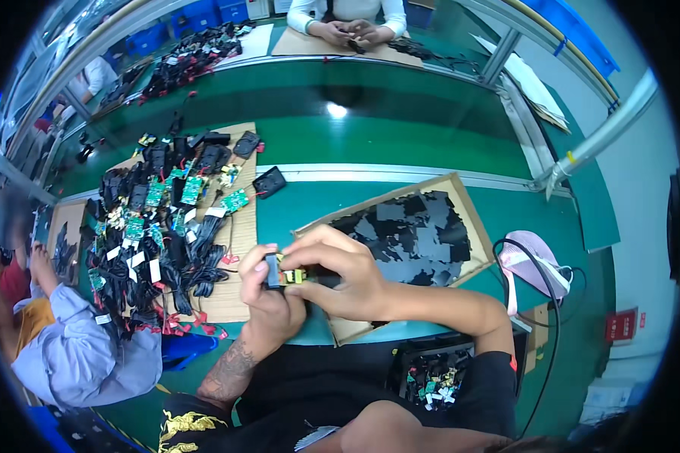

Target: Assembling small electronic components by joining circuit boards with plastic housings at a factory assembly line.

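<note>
Above the near edge of the green table, both my hands hold one small circuit board (293, 277) with a yellow block-shaped part. My left hand (268, 302) is closed around its left side, where a dark grey flat piece (272, 270) stands against the board. From the right, my right hand (340, 272) pinches the board between thumb and fingers; the fingers hide part of it. Just right of my hands lies a shallow cardboard tray (467, 219) with many black and grey sheet pieces (408, 234).
Left on a cardboard sheet (238, 219) are heaped black cables, housings and green boards (193, 190). A black case half (269, 182) lies beside it. A purple-and-white cap (533, 260) sits at right. By my lap is a bin of boards (434, 377). Other people work at left and across.
</note>
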A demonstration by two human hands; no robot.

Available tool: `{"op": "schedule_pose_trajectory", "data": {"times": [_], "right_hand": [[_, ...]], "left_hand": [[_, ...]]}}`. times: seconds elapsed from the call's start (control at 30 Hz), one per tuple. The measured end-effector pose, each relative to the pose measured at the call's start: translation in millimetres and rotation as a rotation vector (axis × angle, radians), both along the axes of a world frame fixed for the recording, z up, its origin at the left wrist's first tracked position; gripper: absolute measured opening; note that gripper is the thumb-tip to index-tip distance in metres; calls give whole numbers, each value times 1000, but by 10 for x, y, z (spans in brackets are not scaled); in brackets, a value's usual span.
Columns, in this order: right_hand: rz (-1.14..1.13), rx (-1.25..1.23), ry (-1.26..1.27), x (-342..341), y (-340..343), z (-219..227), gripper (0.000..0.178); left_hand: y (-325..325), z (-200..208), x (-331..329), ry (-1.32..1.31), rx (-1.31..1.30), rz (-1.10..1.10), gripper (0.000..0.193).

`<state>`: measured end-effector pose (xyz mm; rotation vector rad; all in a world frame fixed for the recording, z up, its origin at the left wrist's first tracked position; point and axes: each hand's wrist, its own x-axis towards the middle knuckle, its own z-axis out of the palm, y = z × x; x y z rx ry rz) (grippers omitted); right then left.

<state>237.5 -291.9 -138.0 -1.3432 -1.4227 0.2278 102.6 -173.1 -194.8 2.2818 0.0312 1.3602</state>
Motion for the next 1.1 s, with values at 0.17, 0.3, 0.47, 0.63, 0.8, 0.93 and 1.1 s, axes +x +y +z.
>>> {"op": "schedule_pose_trajectory", "data": {"times": [0.17, 0.3, 0.47, 0.63, 0.8, 0.93, 1.1], "right_hand": [[28, 29, 160, 3, 91, -116, 35], [20, 46, 115, -52, 145, -64, 36], [-12, -16, 95, 33, 73, -102, 38], [24, -3, 91, 11, 102, -166, 37], [1, -78, 120, -23, 85, -200, 44], [7, -110, 96, -16, 106, -244, 47], [20, -138, 109, -6, 128, -264, 45]], "left_hand": [[-49, -35, 36, 49, -81, 27, 58], [-85, -60, -65, 76, -255, -58, 61], [-149, -69, 38, 106, -282, -96, 70], [-163, -17, -20, 109, -273, -72, 66], [-177, -83, -59, 131, -297, -83, 69], [-170, -160, -76, 156, -351, -101, 68], [-164, -160, -80, 181, -357, -79, 68]]}}
